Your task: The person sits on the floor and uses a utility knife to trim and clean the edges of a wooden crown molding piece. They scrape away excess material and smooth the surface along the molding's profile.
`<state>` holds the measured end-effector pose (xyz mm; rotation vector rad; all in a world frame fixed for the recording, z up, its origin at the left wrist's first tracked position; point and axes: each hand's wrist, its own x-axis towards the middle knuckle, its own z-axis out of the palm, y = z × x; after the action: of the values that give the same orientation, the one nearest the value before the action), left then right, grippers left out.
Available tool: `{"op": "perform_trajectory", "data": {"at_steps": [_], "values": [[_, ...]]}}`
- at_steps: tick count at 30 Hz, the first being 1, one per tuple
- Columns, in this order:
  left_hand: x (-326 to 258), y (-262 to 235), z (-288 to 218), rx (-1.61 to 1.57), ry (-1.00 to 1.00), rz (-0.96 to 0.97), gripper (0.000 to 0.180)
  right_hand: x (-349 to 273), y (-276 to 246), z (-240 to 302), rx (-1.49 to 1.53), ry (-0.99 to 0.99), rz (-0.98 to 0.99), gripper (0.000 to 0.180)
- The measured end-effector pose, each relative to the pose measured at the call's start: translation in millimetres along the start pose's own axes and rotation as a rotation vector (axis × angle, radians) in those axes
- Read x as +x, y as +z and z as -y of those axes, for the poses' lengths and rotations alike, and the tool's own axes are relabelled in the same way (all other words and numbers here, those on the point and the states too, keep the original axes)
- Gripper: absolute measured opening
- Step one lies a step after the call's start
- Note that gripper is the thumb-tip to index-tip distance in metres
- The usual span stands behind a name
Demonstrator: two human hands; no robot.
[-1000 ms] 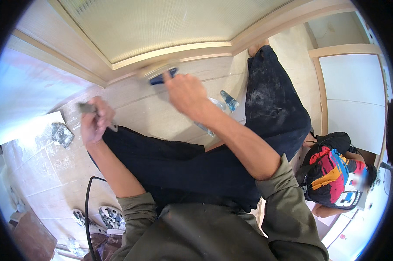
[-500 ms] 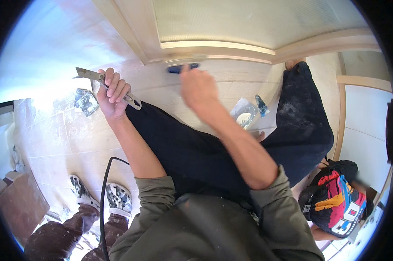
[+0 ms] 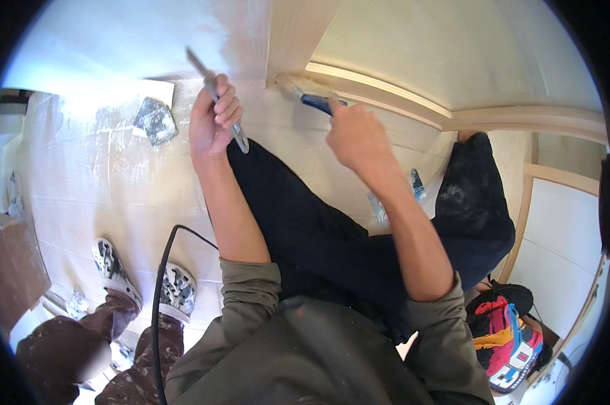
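The brush (image 3: 313,98), with its dark blue handle and pale bristles, lies at about 12 o'clock in the view, its bristle end pressed against the cream wooden frame (image 3: 386,91) where the moulding meets the upright. The right hand (image 3: 355,135) is closed around the handle, knuckles up and wrist bent forward, which judging by the angle keeps the bristles flat along the edge of the trim. That forearm reaches out straight from the olive sleeve at 5 o'clock.

The left hand (image 3: 212,121), at 11 o'clock, is curled shut on a putty knife (image 3: 217,101) whose thin metal blade points up toward 11 and whose handle juts down past the fingers; held raised like this, it seems parked clear of the painted surface. The elbow is bent, forearm upright.

On the dusty floor (image 3: 102,189) at 10 o'clock lies a grey square pad (image 3: 155,120) on a white sheet. A black cable (image 3: 162,290) runs at 7 o'clock, beside another person's spattered shoes (image 3: 143,280). A colourful bag (image 3: 511,337) sits at 4 o'clock.
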<state>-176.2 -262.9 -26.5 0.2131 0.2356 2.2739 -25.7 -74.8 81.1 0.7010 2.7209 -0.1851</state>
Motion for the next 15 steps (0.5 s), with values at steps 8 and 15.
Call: {"op": "perform_trajectory", "data": {"at_steps": [8,15], "values": [[13.6,-0.9,14.1,0.087,0.026,-0.169,0.019,28.5,-15.8,42.9,-0.212,-0.132,0.096,0.022],[20.0,-3.7,18.5,0.044,0.017,-0.203,0.023,27.0,-28.0,45.5,-0.253,-0.193,0.016,0.022]]}}
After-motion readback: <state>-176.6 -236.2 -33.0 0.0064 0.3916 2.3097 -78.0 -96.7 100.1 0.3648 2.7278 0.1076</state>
